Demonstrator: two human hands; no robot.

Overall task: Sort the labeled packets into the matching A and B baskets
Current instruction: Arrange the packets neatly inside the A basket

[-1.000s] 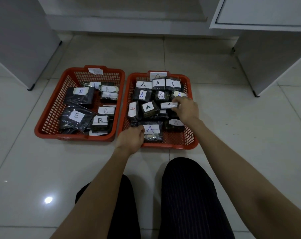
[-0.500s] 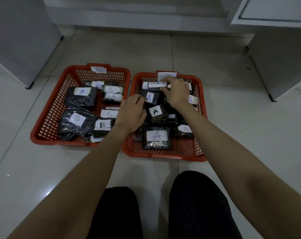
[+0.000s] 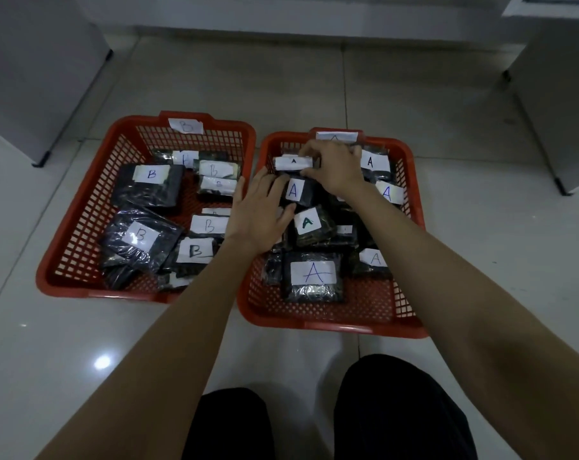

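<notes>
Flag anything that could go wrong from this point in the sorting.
The right hand pinches a small A packet at the far end of the A basket; it may slip onto the heaped pile. The left hand lies across both baskets' inner rims and could nudge a packet into the B basket.

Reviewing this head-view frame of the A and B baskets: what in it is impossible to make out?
- Packets at the far middle of the A basket: covered by the right hand.
- Right hand's fingers: curled around the small A packet; fingertips hidden behind it.
- Packets under the left hand: labels hidden.
- B basket near-corner packets: labels too small and partly buried.
- B tag on the rim: faint.
</notes>
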